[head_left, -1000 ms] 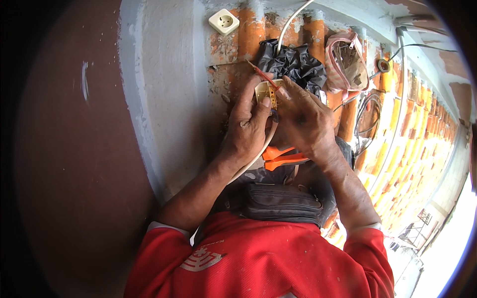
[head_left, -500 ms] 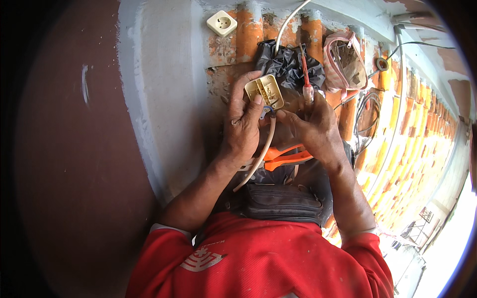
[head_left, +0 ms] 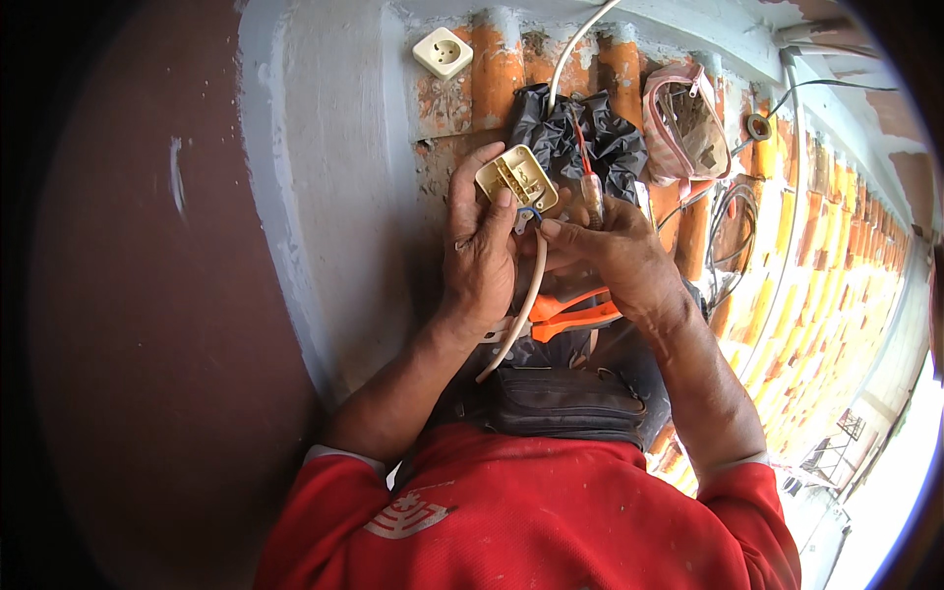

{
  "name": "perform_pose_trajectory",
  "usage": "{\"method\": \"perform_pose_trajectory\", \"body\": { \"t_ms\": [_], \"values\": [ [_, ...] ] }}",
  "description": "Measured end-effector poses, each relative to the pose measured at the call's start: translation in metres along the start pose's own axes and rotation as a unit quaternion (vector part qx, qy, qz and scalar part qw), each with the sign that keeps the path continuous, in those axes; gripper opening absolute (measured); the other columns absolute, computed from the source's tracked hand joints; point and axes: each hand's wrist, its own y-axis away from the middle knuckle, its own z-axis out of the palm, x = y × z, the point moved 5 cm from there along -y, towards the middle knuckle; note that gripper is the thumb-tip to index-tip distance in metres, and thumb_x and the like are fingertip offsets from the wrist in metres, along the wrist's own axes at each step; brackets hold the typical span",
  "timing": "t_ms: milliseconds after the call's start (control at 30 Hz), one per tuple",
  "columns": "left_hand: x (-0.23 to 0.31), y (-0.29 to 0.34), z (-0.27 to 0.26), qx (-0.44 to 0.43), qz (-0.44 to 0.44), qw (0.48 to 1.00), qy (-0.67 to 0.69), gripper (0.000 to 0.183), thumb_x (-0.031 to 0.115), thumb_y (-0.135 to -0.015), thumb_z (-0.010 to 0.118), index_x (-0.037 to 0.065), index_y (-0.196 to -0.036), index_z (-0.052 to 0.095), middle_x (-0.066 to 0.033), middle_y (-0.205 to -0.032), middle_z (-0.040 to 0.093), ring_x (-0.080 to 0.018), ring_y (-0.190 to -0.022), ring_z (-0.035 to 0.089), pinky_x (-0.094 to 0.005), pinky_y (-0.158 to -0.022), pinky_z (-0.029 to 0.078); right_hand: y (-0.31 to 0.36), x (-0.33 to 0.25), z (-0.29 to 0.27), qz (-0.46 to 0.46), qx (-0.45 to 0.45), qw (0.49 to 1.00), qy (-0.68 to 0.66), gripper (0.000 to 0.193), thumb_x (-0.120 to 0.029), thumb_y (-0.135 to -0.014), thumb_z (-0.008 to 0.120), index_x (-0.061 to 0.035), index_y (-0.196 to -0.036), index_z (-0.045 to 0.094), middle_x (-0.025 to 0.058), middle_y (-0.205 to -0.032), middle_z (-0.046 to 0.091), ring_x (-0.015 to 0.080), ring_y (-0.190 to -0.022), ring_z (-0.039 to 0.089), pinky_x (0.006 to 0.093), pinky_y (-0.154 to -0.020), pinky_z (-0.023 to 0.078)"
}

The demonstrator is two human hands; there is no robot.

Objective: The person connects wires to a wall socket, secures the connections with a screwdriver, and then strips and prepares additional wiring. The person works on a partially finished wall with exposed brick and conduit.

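Note:
A cream socket base (head_left: 521,173), its open side showing brass-coloured terminals, sits in the closed fingers of my left hand (head_left: 479,265), thumb along its lower edge. From that edge hangs a short whitish cable (head_left: 531,295); a blue wire end (head_left: 528,209) shows at the base. My right hand (head_left: 634,261) is closed round a screwdriver (head_left: 591,192) with a clear handle and red shaft, its tip pointing away from me. The thumb and forefinger of this hand press at the cable's top end beside the base; their exact grip is partly hidden. Pliers (head_left: 575,323) with orange handles lie below both hands.
A cream socket cover (head_left: 442,53) lies on the orange roof tiles (head_left: 497,79). Beyond my hands is crumpled black plastic (head_left: 619,147) with a white cable (head_left: 565,59). To the right are a pink pouch (head_left: 654,128), a tape roll (head_left: 757,127) and coiled black cable (head_left: 710,236).
The screwdriver and right hand have shifted slightly left, closer to the socket base. The base is tilted a little differently, and more of the blue wire shows.

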Motion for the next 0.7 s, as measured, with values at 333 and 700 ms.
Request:
{"method": "perform_pose_trajectory", "body": {
  "t_ms": [333, 700],
  "values": [
    [0.004, -0.001, -0.004, 0.015, -0.003, 1.000, -0.021, 0.046, 0.019, -0.119, 0.049, 0.006, -0.162, 0.041, -0.0143, -0.139, 0.064, -0.0203, -0.122, 0.066, -0.0357, -0.103, 0.057, -0.018, 0.012, -0.007, 0.010, 0.011, 1.000, 0.011, 0.011, -0.004, -0.099, 0.080, 0.0048, -0.103, 0.074, 0.0151, -0.093, 0.081, 0.0221, -0.082, 0.081, 0.0333, -0.076, 0.067],
    [-0.003, -0.002, -0.009, 0.009, 0.000, 0.999, -0.038, 0.042, 0.019, -0.119, 0.051, 0.011, -0.160, 0.043, -0.0100, -0.133, 0.064, -0.0155, -0.112, 0.065, -0.0304, -0.088, 0.058, -0.019, 0.017, -0.004, -0.013, 0.064, 0.998, 0.025, 0.012, -0.005, -0.096, 0.081, 0.0046, -0.100, 0.075, 0.0140, -0.088, 0.080, 0.0197, -0.074, 0.078, 0.0307, -0.070, 0.065]
  ]
}}
